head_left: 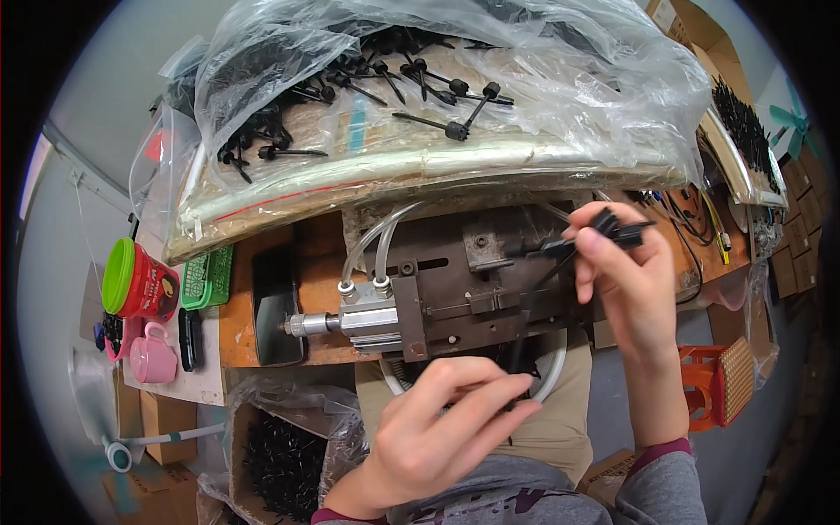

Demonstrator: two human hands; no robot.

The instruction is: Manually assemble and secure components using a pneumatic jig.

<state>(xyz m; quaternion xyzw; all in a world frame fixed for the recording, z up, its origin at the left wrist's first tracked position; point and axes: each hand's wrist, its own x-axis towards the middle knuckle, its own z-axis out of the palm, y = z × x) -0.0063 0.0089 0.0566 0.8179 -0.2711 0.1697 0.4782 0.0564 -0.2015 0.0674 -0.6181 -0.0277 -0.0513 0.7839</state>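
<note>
My right hand (pixel 626 271) is raised over the right end of a dark metal fixture (pixel 455 289). Its thumb and fingers close around several black stemmed plastic parts (pixel 617 232), some blurred. Lower and to the left, near my lap, my left hand (pixel 446 429) is closed, fingertips pressed together. A thin black stemmed part (pixel 522 341) rises blurred from those fingertips; its lower end is mostly hidden. On the fixture's left side sits a silver air cylinder (pixel 369 319) with two clear tubes (pixel 382 241). A small metal block (pixel 483 249) is bolted near the middle.
Behind the fixture, a plastic-lined tray (pixel 525 149) bears loose black stemmed parts (pixel 420 74). A black phone (pixel 276 306), green basket (pixel 207 278), red tub (pixel 157 293) and pink cup (pixel 153 354) stand left. Below is a lined box (pixel 337 407) of black parts; an orange stool (pixel 704 385) is right.
</note>
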